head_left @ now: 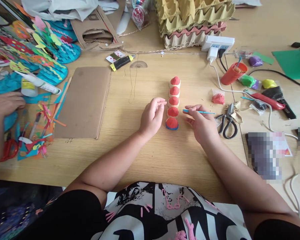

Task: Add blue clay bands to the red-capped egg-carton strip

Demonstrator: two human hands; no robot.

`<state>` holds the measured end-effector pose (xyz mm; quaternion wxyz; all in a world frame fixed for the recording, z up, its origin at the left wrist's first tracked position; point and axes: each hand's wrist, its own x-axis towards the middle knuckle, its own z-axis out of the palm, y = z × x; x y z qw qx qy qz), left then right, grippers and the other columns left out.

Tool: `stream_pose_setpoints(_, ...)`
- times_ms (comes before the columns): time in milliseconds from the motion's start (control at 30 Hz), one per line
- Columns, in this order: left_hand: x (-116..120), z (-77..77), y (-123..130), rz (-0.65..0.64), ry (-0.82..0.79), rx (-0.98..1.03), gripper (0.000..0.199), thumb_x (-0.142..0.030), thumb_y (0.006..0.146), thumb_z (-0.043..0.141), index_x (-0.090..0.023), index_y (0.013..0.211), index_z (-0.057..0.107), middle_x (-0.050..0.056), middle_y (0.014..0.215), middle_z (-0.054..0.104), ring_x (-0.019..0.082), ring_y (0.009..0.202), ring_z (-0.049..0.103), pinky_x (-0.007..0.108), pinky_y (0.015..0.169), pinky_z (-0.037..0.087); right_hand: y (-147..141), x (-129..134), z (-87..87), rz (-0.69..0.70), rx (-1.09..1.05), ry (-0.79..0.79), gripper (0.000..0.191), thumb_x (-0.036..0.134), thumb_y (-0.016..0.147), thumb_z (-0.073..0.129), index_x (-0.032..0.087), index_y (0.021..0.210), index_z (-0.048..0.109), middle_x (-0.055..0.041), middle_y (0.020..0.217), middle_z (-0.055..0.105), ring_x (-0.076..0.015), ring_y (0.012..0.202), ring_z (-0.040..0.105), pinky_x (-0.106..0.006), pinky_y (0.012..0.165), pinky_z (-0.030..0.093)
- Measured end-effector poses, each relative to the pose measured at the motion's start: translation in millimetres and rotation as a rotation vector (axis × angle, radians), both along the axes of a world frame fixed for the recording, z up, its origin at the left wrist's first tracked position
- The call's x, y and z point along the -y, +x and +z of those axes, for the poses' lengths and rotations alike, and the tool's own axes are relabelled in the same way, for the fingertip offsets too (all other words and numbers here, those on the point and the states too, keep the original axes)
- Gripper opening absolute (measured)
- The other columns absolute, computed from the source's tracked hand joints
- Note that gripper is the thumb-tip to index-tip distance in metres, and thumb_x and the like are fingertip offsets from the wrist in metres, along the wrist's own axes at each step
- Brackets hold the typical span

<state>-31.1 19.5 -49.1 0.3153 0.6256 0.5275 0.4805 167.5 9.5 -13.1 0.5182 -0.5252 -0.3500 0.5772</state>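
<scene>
A row of several egg-carton cups point(173, 101), joined in a line, lies on the table with red clay covering their tops. The nearest cup has a blue lower edge. Just left of the row is my left hand point(152, 116), its fingers extended and slightly bent, the tips beside the middle cups; whether they touch is not clear. To the right, my right hand point(202, 123) pinches a thin blue modelling tool point(206, 112) between thumb and fingers. Its tip points left toward the cups.
Scissors point(228, 123), a red clay packet point(218, 97), a red cup point(233, 73) and a power strip point(218, 42) with cables are at right. Cardboard point(82, 101) lies left, beside paper scraps and another person's hand point(7, 101). Egg trays point(192, 23) stand behind.
</scene>
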Motion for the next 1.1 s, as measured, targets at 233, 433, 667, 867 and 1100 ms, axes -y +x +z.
stream_pose_setpoints(233, -1.8, -2.9, 0.1, 0.083, 0.074, 0.029, 0.022, -0.039, 0.105, 0.055, -0.023, 0.115, 0.066, 0.008, 0.12, 0.075, 0.02, 0.108, 0.068, 0.036, 0.099, 0.052, 6.9, -1.1, 4.1, 0.097, 0.164, 0.137, 0.024, 0.038, 0.084, 0.078, 0.024, 0.079, 0.059, 0.0028, 0.074, 0.061, -0.0122, 0.071, 0.055, -0.029, 0.07, 0.045)
stream_pose_setpoints(433, 1.3, 6.0, 0.4, 0.1, 0.201, -0.06, 0.028, -0.044, 0.107, 0.054, -0.023, 0.097, 0.069, 0.008, 0.114, 0.076, 0.022, 0.115, 0.068, 0.038, 0.106, 0.05, 14.5, 5.4, 29.3, 0.192, 0.273, 0.189, 0.033, 0.049, 0.085, 0.082, 0.024, 0.082, 0.06, 0.0027, 0.072, 0.054, -0.0123, 0.064, 0.044, -0.029, 0.058, 0.031)
stream_pose_setpoints(667, -3.1, -1.8, -0.5, 0.124, 0.185, -0.012, 0.032, -0.047, 0.108, 0.047, -0.023, 0.095, 0.063, 0.007, 0.099, 0.071, 0.02, 0.1, 0.067, 0.038, 0.098, 0.052, 4.6, 40.9, 37.2, 0.687, 0.453, 0.172, 0.025, 0.044, 0.096, 0.069, 0.021, 0.086, 0.065, 0.0002, 0.078, 0.06, -0.0137, 0.07, 0.053, -0.03, 0.066, 0.043)
stream_pose_setpoints(867, -7.0, -9.4, -0.8, 0.197, 0.168, -0.011, 0.024, -0.047, 0.102, 0.061, -0.023, 0.104, 0.066, 0.008, 0.111, 0.071, 0.021, 0.11, 0.065, 0.038, 0.104, 0.051, -1.7, 75.6, 9.2, 0.832, 0.633, 0.371, 0.011, 0.024, 0.096, 0.068, 0.02, 0.085, 0.07, -0.0038, 0.09, 0.065, -0.016, 0.081, 0.061, -0.032, 0.074, 0.05)
stream_pose_setpoints(1100, 1.2, 3.4, 3.0, 0.106, 0.171, 0.045, 0.04, -0.047, 0.111, 0.043, -0.023, 0.104, 0.074, 0.008, 0.114, 0.075, 0.021, 0.118, 0.068, 0.038, 0.11, 0.048, 6.6, 73.8, -3.3, 0.764, 0.96, 0.457, 0.009, 0.021, 0.09, 0.075, 0.02, 0.083, 0.069, -0.0088, 0.1, 0.067, -0.0236, 0.093, 0.066, -0.039, 0.083, 0.054)
